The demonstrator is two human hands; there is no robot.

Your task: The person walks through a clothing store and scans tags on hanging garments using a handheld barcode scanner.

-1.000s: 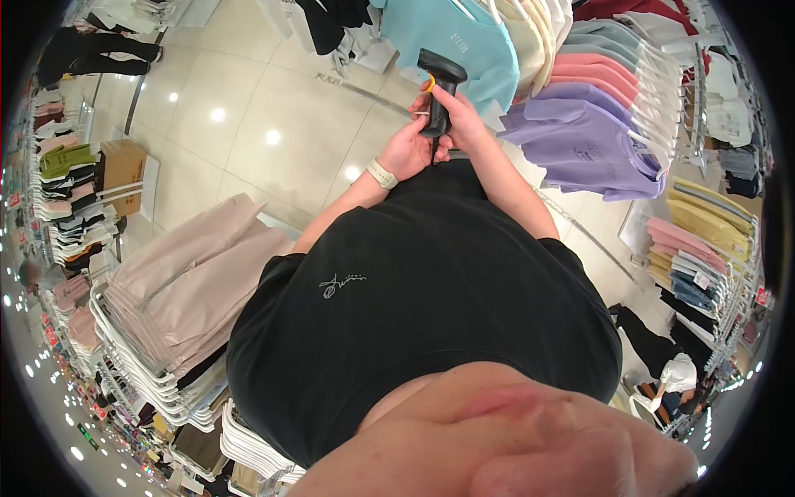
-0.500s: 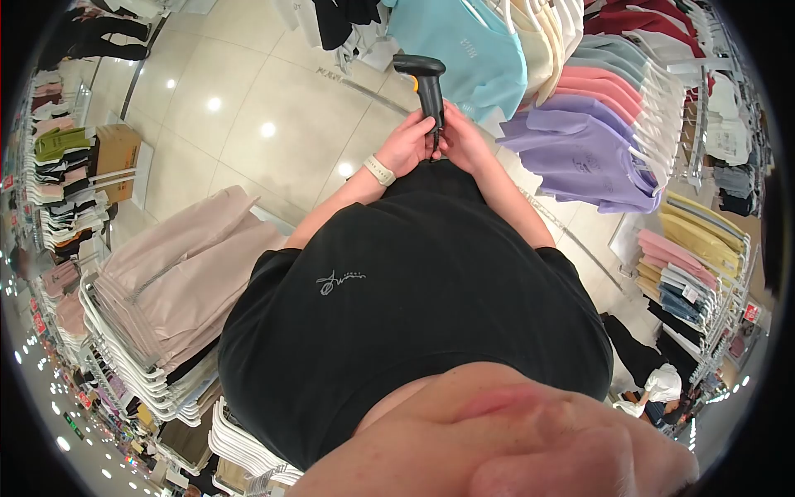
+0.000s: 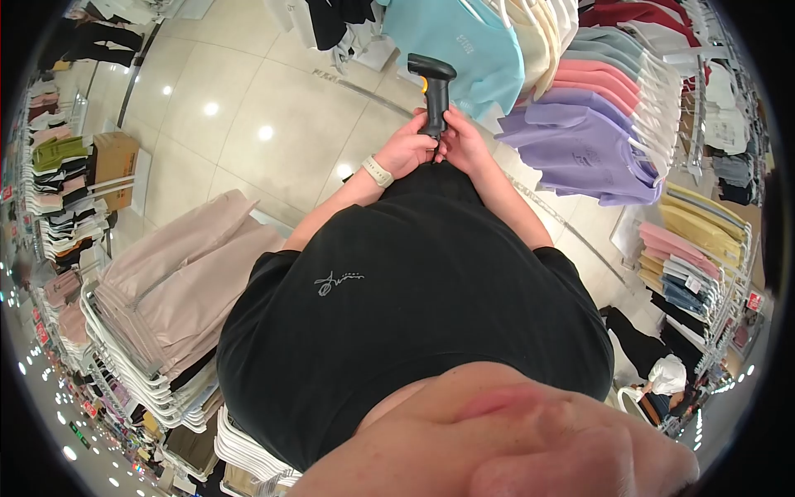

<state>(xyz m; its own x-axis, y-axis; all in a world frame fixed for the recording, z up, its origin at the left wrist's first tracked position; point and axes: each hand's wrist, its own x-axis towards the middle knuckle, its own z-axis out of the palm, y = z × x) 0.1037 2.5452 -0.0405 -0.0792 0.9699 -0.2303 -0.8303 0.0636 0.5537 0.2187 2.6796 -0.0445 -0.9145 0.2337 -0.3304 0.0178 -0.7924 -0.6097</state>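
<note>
A black barcode scanner (image 3: 437,103) with a yellow trigger stands upright between my hands, in front of my waist. Its head points toward the left. My left hand (image 3: 406,151), below a pale watch band (image 3: 378,171), is closed round the lower end of the handle, its thumb lying across the front. From the other side my right hand (image 3: 465,147) grips the handle, fingertips pressed to it. A short dark piece hangs below the handle, partly hidden by my fingers. The dark hem of my black shirt (image 3: 414,248) lies just behind both hands.
Purple shirts (image 3: 580,149) hang on a rack to the right, beside pink ones. Light blue tops (image 3: 464,54) hang ahead. Beige trousers (image 3: 178,273) on white hangers stand at left, close to my arm. A cardboard box (image 3: 114,170) is farther left. Tiled floor (image 3: 248,108) lies ahead.
The scanner has shifted slightly to the right and turned a little, so more of its handle shows. My right fingers sit a bit higher along it. Both hands keep their hold.
</note>
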